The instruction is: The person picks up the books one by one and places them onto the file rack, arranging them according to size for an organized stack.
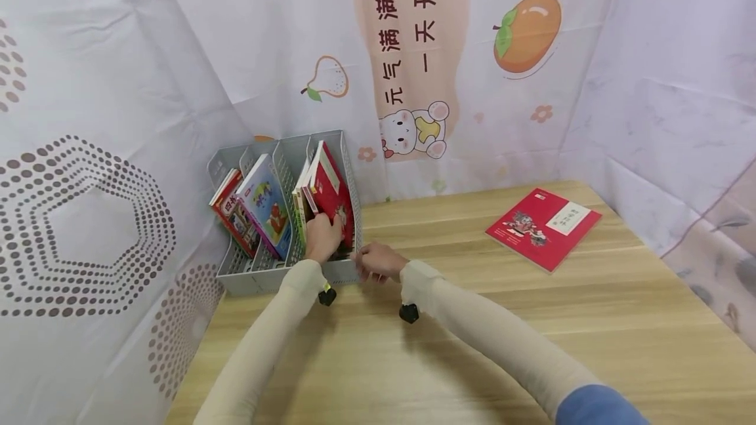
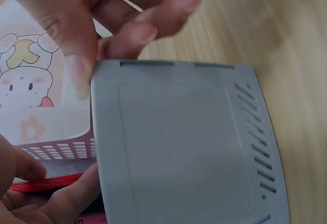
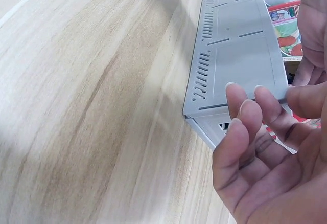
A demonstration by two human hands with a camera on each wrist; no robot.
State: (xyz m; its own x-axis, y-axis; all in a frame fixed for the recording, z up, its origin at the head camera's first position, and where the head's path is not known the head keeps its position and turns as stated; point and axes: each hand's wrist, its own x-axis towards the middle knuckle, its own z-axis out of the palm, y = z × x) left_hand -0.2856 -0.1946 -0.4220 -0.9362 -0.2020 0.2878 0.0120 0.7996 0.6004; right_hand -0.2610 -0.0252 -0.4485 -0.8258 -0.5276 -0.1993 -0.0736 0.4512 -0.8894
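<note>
Inside the rightmost compartment of the grey book organizer [image 1: 254, 283], my left hand [image 1: 323, 238] grips the lower part of a red book [image 1: 332, 192]. That book leans among a few thinner books, and its bottom is hidden by the hand and the organizer's front wall. My right hand [image 1: 382, 262] pinches the organizer's front right corner between thumb and index finger, its other fingers loosely bent outside. In the right wrist view, the fingertips [image 3: 260, 89] lie right at the corner's top edge.
A blue picture book [image 1: 266, 205] and a red-spined book [image 1: 236, 205] lean in the left compartments. Another red book [image 1: 540, 228] lies flat on the wooden table [image 1: 449, 359] at the right. A printed curtain [image 1: 472, 84] hangs behind and along both sides.
</note>
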